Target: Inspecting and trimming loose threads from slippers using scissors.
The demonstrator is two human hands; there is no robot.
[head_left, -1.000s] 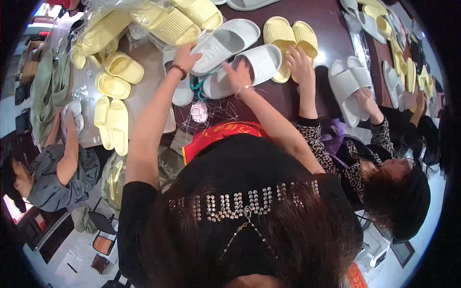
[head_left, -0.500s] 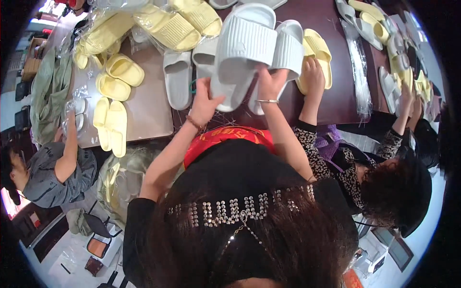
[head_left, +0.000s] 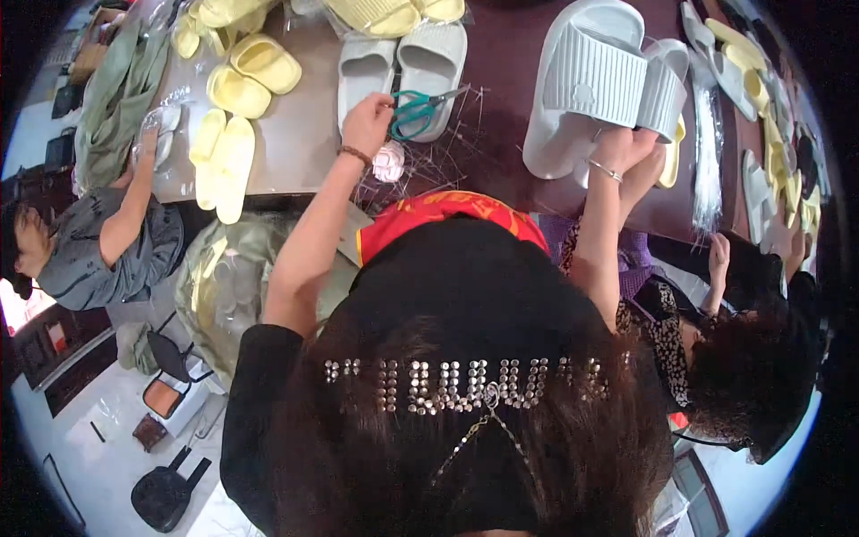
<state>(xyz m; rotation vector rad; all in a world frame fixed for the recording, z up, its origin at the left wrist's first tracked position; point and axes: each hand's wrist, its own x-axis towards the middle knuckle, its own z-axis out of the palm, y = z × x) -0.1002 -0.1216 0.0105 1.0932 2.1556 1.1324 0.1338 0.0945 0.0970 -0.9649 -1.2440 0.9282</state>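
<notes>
My left hand (head_left: 365, 123) has its fingers curled at one handle loop of teal-handled scissors (head_left: 419, 113). Those scissors lie across the front of a grey slide slipper (head_left: 436, 58), blades pointing right; a matching grey slipper (head_left: 365, 67) sits beside it. My right hand (head_left: 616, 149) holds up a pair of grey ribbed slide slippers, the nearer slipper (head_left: 594, 79) covering part of the farther slipper (head_left: 663, 100). Its fingertips are partly hidden by the slippers. A round pale pink rosette-shaped thing (head_left: 388, 162) lies below the scissors.
Thin clear strands (head_left: 465, 148) litter the dark table. Yellow slippers (head_left: 224, 161) stand at left; others lie in clear wrap (head_left: 376, 16) at the far side. A bundle of clear strips (head_left: 706, 152) lies at right. Co-workers sit on both sides, and one's arm (head_left: 646, 170) reaches behind my right hand.
The grey pair has moved right in my right hand. My left hand has come off near the pair and moved to the scissors, which now show fully. The view has shifted.
</notes>
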